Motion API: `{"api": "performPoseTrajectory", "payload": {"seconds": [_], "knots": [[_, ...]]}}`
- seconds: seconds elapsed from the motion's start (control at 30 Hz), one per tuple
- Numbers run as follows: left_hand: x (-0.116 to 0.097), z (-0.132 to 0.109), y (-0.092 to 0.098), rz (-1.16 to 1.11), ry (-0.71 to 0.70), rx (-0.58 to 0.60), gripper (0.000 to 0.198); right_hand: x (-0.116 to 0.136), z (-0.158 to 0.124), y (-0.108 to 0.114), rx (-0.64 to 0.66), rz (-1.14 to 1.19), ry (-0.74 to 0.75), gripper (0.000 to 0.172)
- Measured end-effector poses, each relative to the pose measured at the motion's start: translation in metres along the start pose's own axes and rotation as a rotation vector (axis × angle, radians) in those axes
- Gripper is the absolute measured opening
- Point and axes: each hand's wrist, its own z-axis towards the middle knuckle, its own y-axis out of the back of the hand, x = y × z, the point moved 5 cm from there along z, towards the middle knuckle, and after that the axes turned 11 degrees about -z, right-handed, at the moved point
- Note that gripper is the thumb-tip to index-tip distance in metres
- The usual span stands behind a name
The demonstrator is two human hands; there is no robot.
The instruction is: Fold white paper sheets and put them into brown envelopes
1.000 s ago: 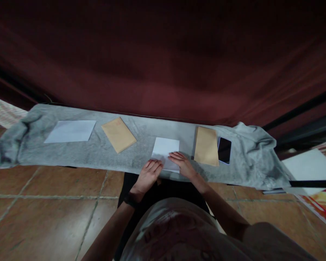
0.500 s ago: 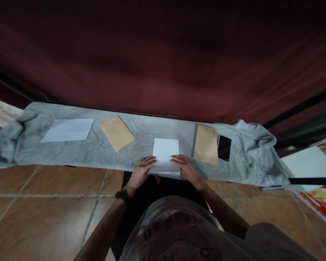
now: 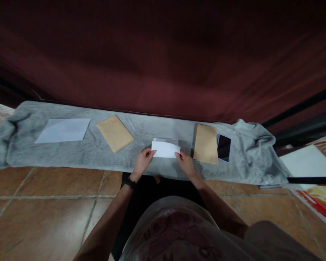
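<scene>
A white sheet of paper [image 3: 166, 149] lies folded over on itself at the middle of the grey cloth, its near part doubled toward the far edge, with a strip of the layer beneath showing behind. My left hand [image 3: 143, 159] pinches its left side between thumb and fingers. On the opposite side my right hand [image 3: 185, 162] grips the right corner of the same paper, thumb on top. A brown envelope [image 3: 115, 133] lies tilted to the left of my hands. To the right are stacked brown envelopes [image 3: 205, 144].
White paper [image 3: 63, 130] lies at the left of the grey cloth [image 3: 57, 156]. A phone [image 3: 224, 148] rests beside the right envelopes. A dark red curtain [image 3: 157, 87] hangs behind. At far right are a white board [image 3: 309, 161] and a colourful printed sheet [image 3: 319, 203].
The near part of the white paper has been lifted and folded away from me. Both hands have moved slightly forward and changed from lying flat on the paper to pinching its sides.
</scene>
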Motion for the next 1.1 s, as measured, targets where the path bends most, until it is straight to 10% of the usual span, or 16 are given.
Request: {"api": "performPoseTrajectory", "payload": {"seconds": [0.23,1.1], "knots": [[0.005,0.000,0.007,-0.034,0.015,0.124,0.016,-0.002,0.006,0.002,-0.027,-0.013,-0.026,0.035],[-0.002,0.018,0.002,0.352,0.268,-0.004,0.018,0.015,0.026,0.013,0.103,-0.233,-0.152,0.037]]}}
